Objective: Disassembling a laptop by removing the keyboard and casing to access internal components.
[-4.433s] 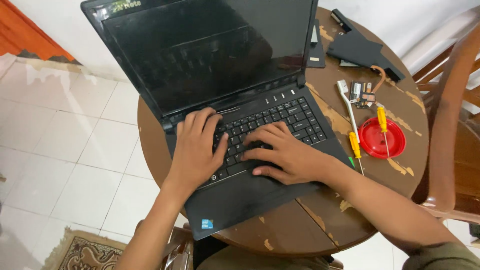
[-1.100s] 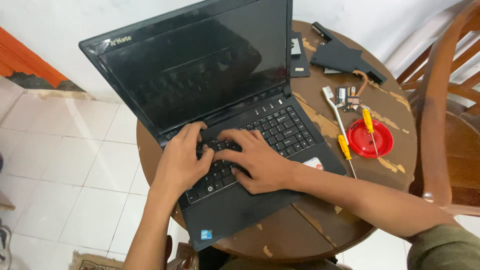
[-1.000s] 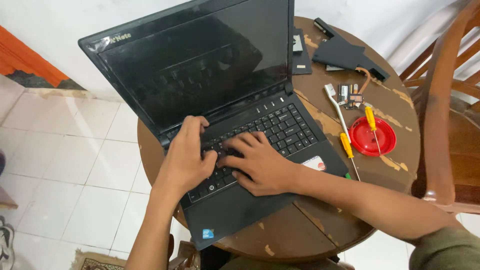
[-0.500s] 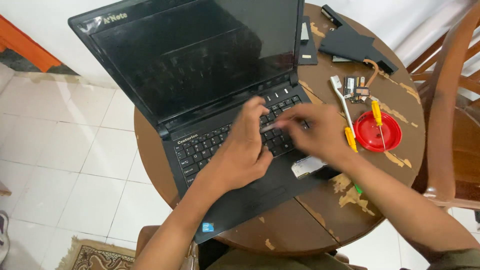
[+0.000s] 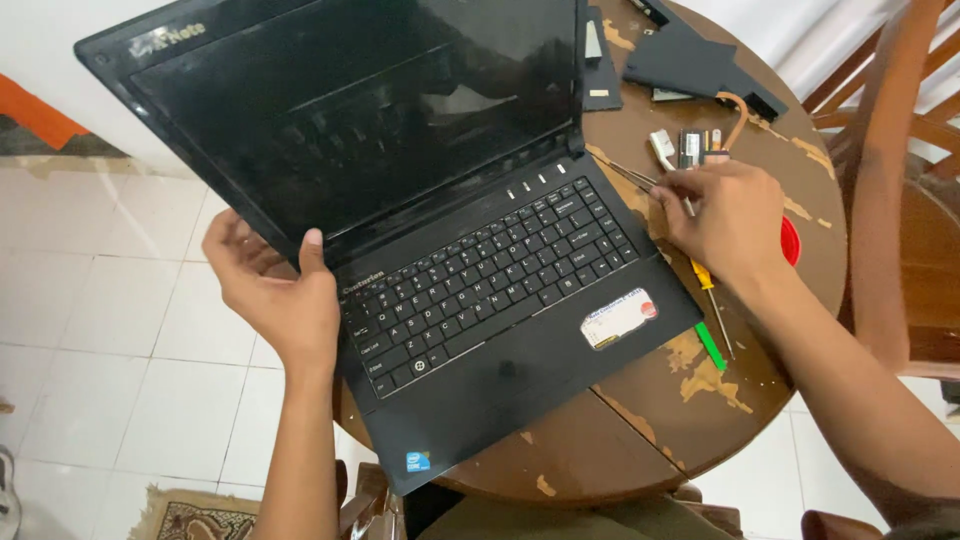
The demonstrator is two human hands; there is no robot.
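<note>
An open black laptop with a dark screen is set on the round, worn brown wooden bench, overhanging its left and near edges. The left hand is clasped on the laptop's left edge at the hinge, thumb on top, apparently to steady it. The right hand is lowered over small tools at the right edge; its grip is narrow, fingers pinched at a thin metal tool, though a firm hold cannot be confirmed. A yellow-handled screwdriver and a red round dish are partly covered.

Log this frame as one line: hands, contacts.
left hand: grips laptop left edge | right hand: on tools beside laptop, grasp unclear | round wooden table
</note>
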